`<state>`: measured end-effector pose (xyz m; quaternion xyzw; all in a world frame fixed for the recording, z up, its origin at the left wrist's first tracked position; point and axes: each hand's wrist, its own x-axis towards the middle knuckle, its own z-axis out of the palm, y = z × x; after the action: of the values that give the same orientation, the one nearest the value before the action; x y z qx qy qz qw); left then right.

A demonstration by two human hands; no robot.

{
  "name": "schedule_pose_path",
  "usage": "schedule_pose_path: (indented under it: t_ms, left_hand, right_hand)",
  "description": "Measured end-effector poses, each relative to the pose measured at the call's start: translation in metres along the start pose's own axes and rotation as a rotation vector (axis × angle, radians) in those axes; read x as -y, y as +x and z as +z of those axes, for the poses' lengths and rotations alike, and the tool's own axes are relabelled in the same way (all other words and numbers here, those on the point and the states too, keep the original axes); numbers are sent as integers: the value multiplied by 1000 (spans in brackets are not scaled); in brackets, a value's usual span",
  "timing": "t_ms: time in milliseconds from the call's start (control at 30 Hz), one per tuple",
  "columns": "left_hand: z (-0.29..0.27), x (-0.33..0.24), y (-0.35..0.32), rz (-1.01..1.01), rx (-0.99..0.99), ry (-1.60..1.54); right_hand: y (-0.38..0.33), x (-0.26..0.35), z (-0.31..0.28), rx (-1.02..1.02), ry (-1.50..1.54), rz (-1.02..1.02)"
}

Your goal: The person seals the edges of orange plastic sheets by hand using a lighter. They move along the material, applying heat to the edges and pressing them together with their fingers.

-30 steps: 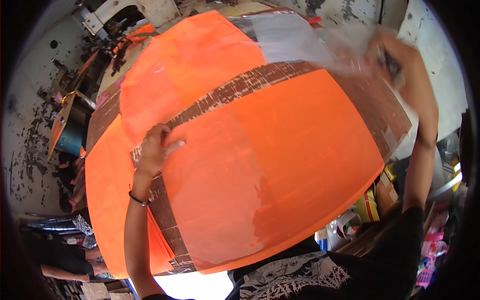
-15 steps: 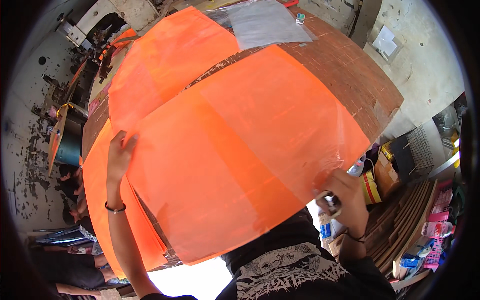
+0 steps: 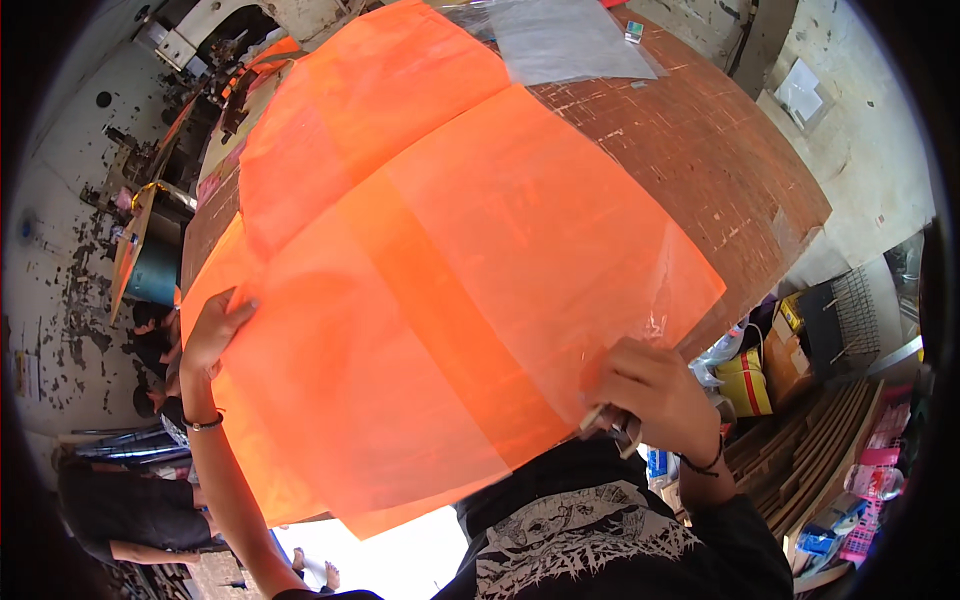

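Resting at the left edge of the near orange sheet (image 3: 448, 310), head view: left hand (image 3: 212, 335), fingers slightly bent, thumb lying toward the sheet, small gap between thumb and fingers. Can't tell if it pinches the edge.

Right hand (image 3: 655, 392) is at the sheet's near right part, in front of the torso. Fingers curled closed around a small tool (image 3: 622, 430), tan and dark; kind unclear. Can't tell if it has sheet edge too.

Near sheet lies on the brown table (image 3: 720, 170), near edge by the black shirt (image 3: 570, 550). Clear film (image 3: 560, 230) covers its right part, wrinkled by the right hand; left part is paler too, brighter orange band between.

Far orange sheet (image 3: 375, 90) is just beyond, along the near one's far edge. Grey sheet (image 3: 570, 40) right of that, small box (image 3: 633, 32) by its right side.

Yellow bag (image 3: 742, 382) and planks (image 3: 805, 430) sit right of table. Co-worker (image 3: 130, 505) in dark clothes, lower left.
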<state>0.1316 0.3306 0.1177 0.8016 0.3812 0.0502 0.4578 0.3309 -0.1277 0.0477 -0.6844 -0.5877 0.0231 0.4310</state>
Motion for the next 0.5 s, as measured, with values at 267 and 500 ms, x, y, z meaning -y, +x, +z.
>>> schedule_pose_path:
  t_ms: [267, 500]
  left_hand:
    - [35, 2, 24, 601, -353, 728]
    - [189, -97, 65, 901, 49, 674]
  right_hand:
    - [-1, 2, 11, 59, -42, 24]
    - [-5, 8, 11, 68, -74, 56]
